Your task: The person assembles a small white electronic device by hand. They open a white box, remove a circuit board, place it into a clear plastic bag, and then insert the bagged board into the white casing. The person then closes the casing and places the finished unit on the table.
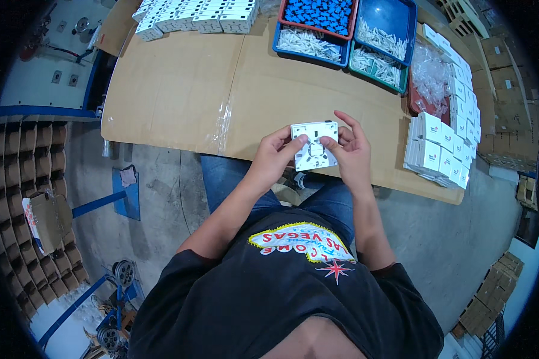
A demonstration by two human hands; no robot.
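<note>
Between my two hands, at the near edge of the cardboard-covered table, is a square white plastic plate (315, 157) with small dark slots and a raised middle. My left hand (276, 154) grips its left side, the thumb lying on the face near the top. On the opposite side my right hand (352, 153) holds it with the thumb pressed on the face, while its index finger sticks up and away. Fingers behind the plate are hidden.
Cardboard (167, 96) covers the table. At its back stand a red tray of blue parts (320, 13), blue trays (311, 58) and a green tray (374, 76) of white parts. White boxed units are stacked at the back left (203, 17) and right (437, 149), near clear plastic bags (431, 72).
</note>
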